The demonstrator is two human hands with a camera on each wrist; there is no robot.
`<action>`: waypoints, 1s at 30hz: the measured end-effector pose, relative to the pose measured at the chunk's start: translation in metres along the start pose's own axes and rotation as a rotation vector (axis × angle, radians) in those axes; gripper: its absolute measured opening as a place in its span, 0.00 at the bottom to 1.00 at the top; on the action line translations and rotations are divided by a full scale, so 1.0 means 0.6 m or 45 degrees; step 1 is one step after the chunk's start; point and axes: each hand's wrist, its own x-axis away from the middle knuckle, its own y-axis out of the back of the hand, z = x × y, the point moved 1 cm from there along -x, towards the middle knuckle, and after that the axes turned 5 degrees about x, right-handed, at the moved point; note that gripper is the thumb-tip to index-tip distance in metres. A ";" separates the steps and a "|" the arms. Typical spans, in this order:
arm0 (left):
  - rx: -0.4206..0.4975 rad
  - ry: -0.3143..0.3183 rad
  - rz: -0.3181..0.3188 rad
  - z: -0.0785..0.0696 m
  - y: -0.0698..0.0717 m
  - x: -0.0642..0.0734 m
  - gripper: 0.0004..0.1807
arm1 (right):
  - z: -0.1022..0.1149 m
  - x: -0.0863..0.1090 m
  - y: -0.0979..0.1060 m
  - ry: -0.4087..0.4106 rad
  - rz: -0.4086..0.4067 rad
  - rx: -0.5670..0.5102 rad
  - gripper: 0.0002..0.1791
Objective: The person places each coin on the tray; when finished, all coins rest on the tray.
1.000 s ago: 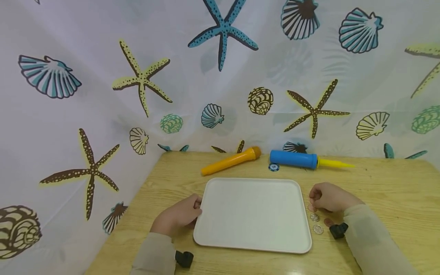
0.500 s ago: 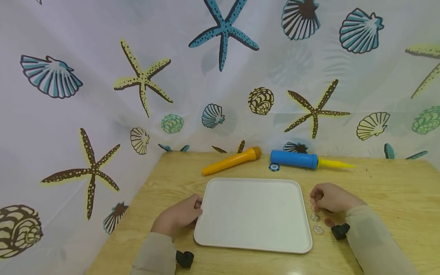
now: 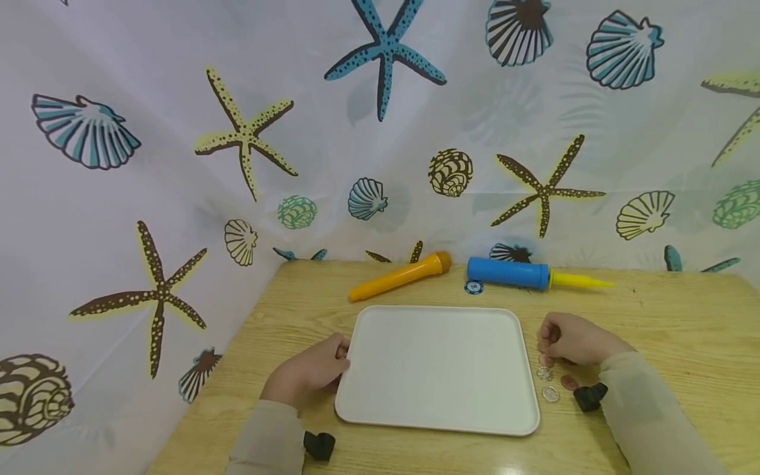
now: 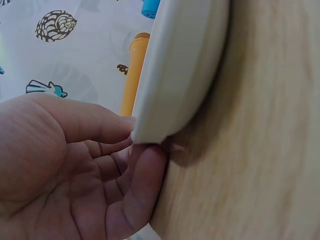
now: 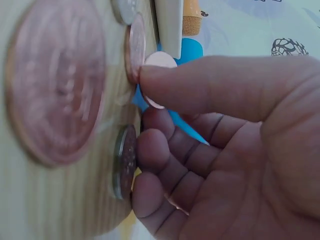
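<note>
My left hand [image 3: 315, 369] grips the left rim of a white tray [image 3: 439, 369], as the head view shows. The left wrist view has the thumb on top of the rim and curled fingers below it. To the right of the tray, my right hand [image 3: 572, 340] is low over the table among several coins. Up close in the right wrist view, its thumb and forefinger pinch a tilted copper coin [image 5: 162, 60]. A silvery coin [image 5: 126, 162] stands out against the other fingertips. Another copper coin [image 5: 136, 47] lies by the thumb tip, and a large copper one [image 5: 57, 85] is nearest the camera.
Behind the tray lie an orange toy microphone [image 3: 400, 277] and a blue hand pump [image 3: 507, 274] with a yellow nozzle. A blue-and-white poker chip [image 3: 474, 287] is beside the pump. Silver coins [image 3: 550, 394] lie near the tray's right edge. A patterned curtain [image 3: 380, 152] borders the table.
My right hand has shifted very slightly to the right by the coins, uncovering more of the copper coin near the wrist. My left hand and the tray stay as they were.
</note>
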 end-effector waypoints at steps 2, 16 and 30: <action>0.011 0.000 0.003 0.000 0.001 0.001 0.15 | 0.000 0.000 0.000 0.002 0.014 -0.085 0.07; 0.047 0.003 0.013 0.004 0.002 0.001 0.14 | 0.000 -0.006 0.015 0.164 -0.103 0.037 0.15; 0.045 -0.008 0.021 0.007 0.005 0.000 0.14 | 0.081 -0.049 -0.024 0.052 -0.234 -0.282 0.27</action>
